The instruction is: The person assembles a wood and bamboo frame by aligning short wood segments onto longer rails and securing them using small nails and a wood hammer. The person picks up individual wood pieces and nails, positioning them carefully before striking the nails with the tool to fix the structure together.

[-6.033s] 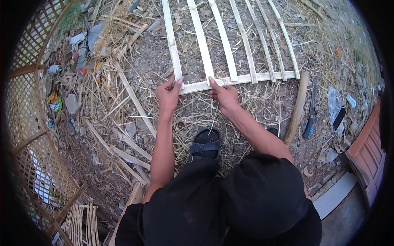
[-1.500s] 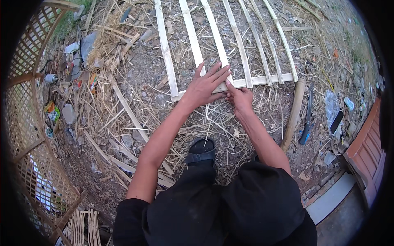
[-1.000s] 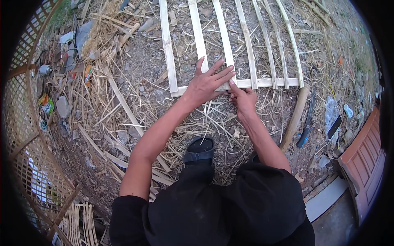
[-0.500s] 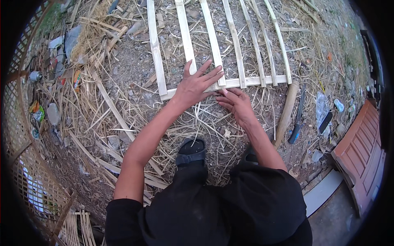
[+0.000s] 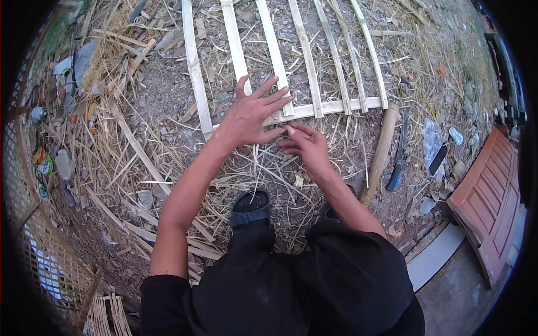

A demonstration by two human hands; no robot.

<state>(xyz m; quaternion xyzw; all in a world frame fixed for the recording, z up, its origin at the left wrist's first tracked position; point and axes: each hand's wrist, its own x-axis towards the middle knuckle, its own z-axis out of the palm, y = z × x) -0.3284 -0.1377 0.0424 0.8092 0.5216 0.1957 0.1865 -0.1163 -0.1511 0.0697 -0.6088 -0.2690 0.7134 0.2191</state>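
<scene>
My left hand (image 5: 246, 119) is open, its fingers spread over the left part of a pale wooden crosspiece (image 5: 332, 106) and the ends of the slats. Its thumb reaches toward my right hand (image 5: 309, 152), and the tips meet or nearly meet. The right hand's fingers are curled and pinched just on my side of the crosspiece; whatever lies between them is too small to make out. Several long pale slats (image 5: 271, 47) run away from me, their near ends on the crosspiece. The end of one middle slat lies beside my left fingertips.
Thin shavings (image 5: 255, 159) litter the ground around my sandals (image 5: 250, 210). On the right lie a round wooden pole (image 5: 381, 151), a long-bladed knife (image 5: 399, 157), a plastic bag (image 5: 432, 140) and a brown panel (image 5: 487, 196). A woven lattice (image 5: 42, 241) stands left.
The view has shifted, moving the scene left and slightly up. My left fingers have spread and its thumb now shows. My right hand has drawn slightly toward me from the crosspiece.
</scene>
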